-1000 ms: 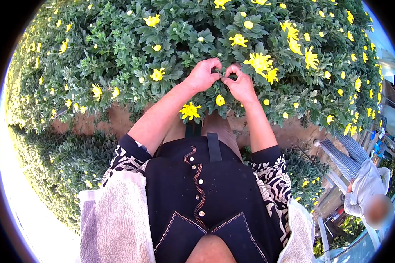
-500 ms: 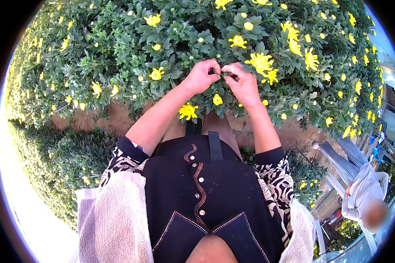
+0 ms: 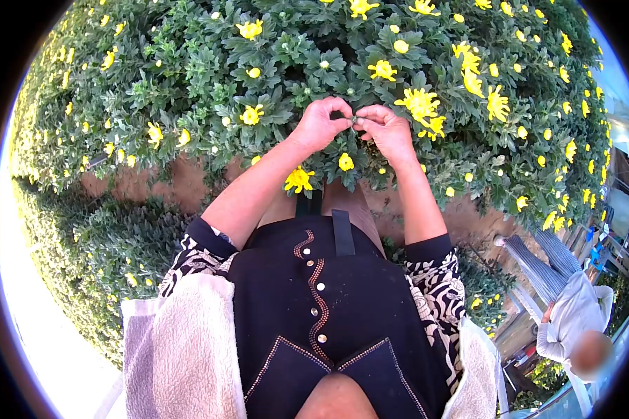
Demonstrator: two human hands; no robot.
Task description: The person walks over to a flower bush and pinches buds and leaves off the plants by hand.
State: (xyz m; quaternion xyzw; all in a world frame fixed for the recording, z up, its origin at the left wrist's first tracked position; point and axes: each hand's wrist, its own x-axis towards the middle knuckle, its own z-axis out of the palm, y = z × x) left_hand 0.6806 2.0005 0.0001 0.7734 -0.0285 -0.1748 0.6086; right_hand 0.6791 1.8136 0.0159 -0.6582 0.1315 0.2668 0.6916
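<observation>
My left hand and my right hand meet over the chrysanthemum plants. Thumb and forefinger of each are closed in a pinch, with the fingertips almost touching. Between them shows a small green plant tip; whether it is a bud or a bit of shoot is too small to tell. Just right of my right hand is a large open yellow chrysanthemum flower. Below the hands are a yellow bud and another open flower.
A second row of plants lies behind a strip of bare soil. At the far right another person in a grey top and striped trousers stands near boards and blue objects. A towel hangs over my shoulders.
My hands stay at nearly the same spot, still pinching; the right fingers have straightened slightly. The view has shifted a little, and the other person appears slightly further left.
</observation>
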